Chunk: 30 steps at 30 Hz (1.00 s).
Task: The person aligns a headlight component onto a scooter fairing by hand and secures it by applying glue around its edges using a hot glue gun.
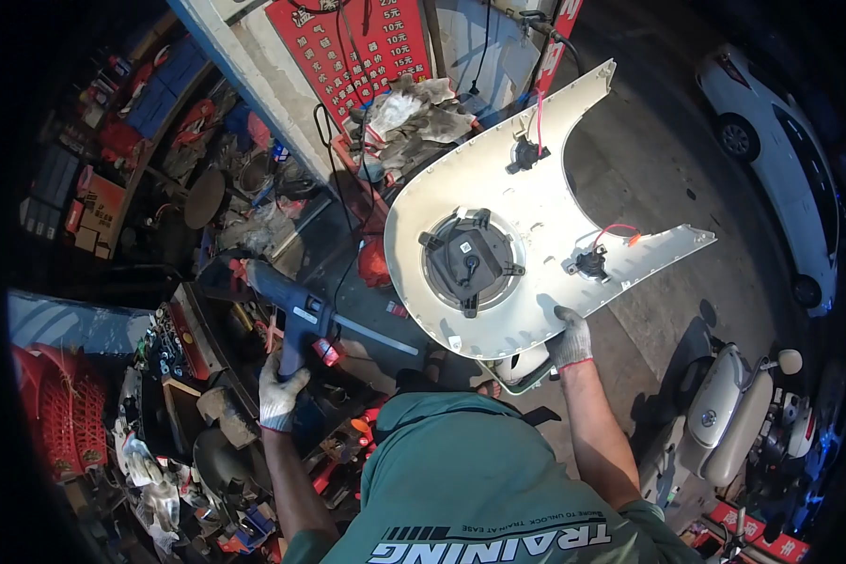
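Fingers (271, 369) curled round tool (305, 322) at left, right fingers (568, 321) gripping panel (540, 202)

**Wide fisheye view looking down from a person's head**

The view comes from the left one of two cameras worn side by side on the head, facing steeply downward and somewhat forward. Nearest the lens, the wearer's green shirt (484, 470) spreads across the bottom centre. The left forearm (296, 479) and right forearm (600, 428) enter from below, leading to the gloved left hand (282, 395) and right hand (571, 344). A cream panel (547, 211) lies just beyond. Farther off are a red sign (385, 47) at the top and a white car (769, 141) toward the right rim, bowed by the lens.
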Tool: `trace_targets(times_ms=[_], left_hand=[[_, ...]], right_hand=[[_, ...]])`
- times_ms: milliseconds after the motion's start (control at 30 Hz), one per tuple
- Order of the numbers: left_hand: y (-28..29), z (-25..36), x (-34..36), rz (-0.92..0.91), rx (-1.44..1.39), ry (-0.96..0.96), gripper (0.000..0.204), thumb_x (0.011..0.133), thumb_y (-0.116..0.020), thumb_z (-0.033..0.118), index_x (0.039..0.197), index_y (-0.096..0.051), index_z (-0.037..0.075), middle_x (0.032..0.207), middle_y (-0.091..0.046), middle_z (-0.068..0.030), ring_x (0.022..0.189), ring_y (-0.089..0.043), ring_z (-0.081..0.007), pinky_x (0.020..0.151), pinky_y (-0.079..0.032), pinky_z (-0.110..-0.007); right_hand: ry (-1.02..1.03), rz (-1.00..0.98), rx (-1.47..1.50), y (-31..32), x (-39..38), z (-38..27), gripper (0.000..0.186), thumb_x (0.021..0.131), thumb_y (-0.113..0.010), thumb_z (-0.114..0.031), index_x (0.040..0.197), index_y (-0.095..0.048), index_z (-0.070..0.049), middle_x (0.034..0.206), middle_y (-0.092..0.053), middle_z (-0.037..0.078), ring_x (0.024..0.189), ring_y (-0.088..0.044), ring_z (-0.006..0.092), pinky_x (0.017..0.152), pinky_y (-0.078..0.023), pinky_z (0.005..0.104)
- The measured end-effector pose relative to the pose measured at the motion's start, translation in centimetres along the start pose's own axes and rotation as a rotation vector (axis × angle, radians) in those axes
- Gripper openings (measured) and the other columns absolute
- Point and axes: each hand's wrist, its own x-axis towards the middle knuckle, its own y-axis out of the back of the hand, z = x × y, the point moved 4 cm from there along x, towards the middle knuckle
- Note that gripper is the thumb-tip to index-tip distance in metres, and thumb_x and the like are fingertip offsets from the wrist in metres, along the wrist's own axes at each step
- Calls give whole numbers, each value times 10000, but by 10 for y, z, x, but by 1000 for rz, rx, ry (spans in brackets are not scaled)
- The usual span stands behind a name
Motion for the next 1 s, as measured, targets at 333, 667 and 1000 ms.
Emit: trace_targets(times_ms=[333,667,1000], left_hand=[[11,28,-20,-3,-63,104,576,740,-757,229,1223,-598,-39,1035,-653,-98,911,-600,-185,844,-500,-334],[5,81,-38,54,-112,-12,565,731,-715,207,1239,-594,-10,1091,-634,-63,969,-563,-162,902,-460,-299],[-26,99,-37,-106,-346,-22,639,749,-754,156,1324,-546,-29,1163,-640,-63,1033,-600,-162,950,-470,-306]], right_hand=[[131,-100,-53,-14,-22,-6,608,939,-551,-233,1467,-428,44,1437,-533,221,1276,-541,422,1008,-471,646],[275,-176,2,-4,-46,-26,598,936,-684,-242,1420,-476,40,1358,-603,185,1216,-611,351,1039,-499,521],[637,328,-76,69,-82,-58,381,974,-615,-108,1334,-551,-3,1226,-670,150,1016,-679,231,885,-562,352]])
